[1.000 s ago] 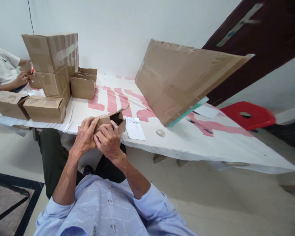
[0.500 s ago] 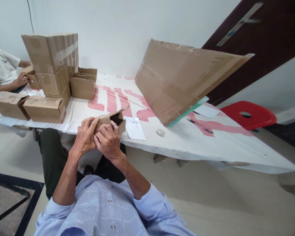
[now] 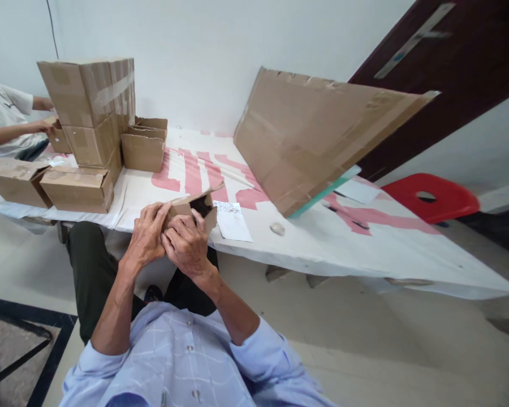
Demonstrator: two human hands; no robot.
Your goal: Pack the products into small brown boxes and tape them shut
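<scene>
Small carton [image 3: 195,206] in 2 hands — paper slip [image 3: 233,223] beside

a long low table [image 3: 365,249] is wearing a white and pink cloth [image 3: 186,169], holding brown boxes [image 3: 78,189], a paper [image 3: 233,223] and a big cardboard sheet [image 3: 309,135].

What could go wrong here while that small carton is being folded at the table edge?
Both hands, left hand and right hand, press the small carton right at the table's edge; it might slip off. Its open flap could crease. The leaning cardboard sheet might slide onto the paper slip.
</scene>
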